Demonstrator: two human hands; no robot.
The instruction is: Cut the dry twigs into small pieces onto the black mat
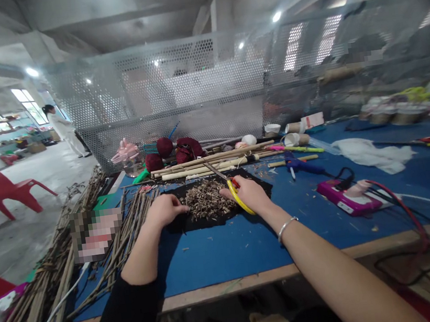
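A heap of short, cut twig pieces (207,200) lies on a black cloth (222,218) on the blue table. My left hand (166,209) is at the heap's left edge, its thumb and fingers drawn together; anything between them is too small to make out. On the right side, my right hand (250,194) grips scissors (237,200) with yellow and red handles. Their blades point up and to the left, over the far side of the heap. Some fingers of this hand reach down to the twig pieces.
Long brown twigs (56,277) are bundled along the left edge, beside a blurred-out phone-like item (100,234). Sticks (215,163) and dark red yarn balls (188,148) lie behind. Rightward are a blue glue gun (302,164), a purple power strip (347,199) and cables.
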